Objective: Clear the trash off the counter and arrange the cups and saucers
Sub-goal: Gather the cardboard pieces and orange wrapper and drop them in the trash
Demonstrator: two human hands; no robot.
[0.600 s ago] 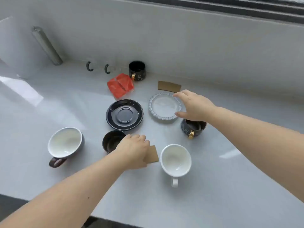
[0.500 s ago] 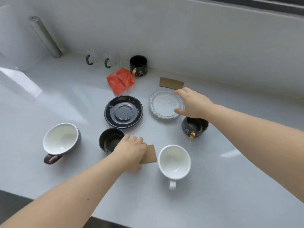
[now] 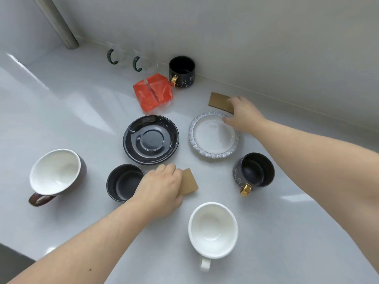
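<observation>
- The white cup point(image 3: 213, 230) just nearer the camera than the left hand point(image 3: 162, 191) is empty, its handle pointing toward the camera.
- The dark handleless cup point(image 3: 123, 182) touching the left hand's outer side is empty too.
- Farther out past that hand, a brown cup with a white interior point(image 3: 55, 173) sits tilted, with nothing in it.
- A black cup with a gold handle point(image 3: 255, 171) stands under the right forearm, empty; a 2nd one like it point(image 3: 182, 71) stands by the wall, well beyond both hands.
- The black saucer point(image 3: 151, 139) lies just beyond the left hand, bare and glossy.
- The clear saucer with a patterned rim point(image 3: 213, 136) lies under the right hand point(image 3: 244, 115), bare as well.
- 2 flat brown cardboard pieces are the trash at hand: 1 point(image 3: 189, 181) sticks out from under the left hand's fingers, the other point(image 3: 219, 100) lies beyond the clear saucer at the right fingertips.
- A crumpled red wrapper point(image 3: 152, 92) lies beyond the black saucer, beside the far black cup.
- The left hand is palm down, fingers curled onto the near cardboard piece, pinning it to the grey surface point(image 3: 287, 232).
- The right hand reaches out over the clear saucer's rim, fingers on the far cardboard piece's edge; whether it has closed on it I cannot tell.
</observation>
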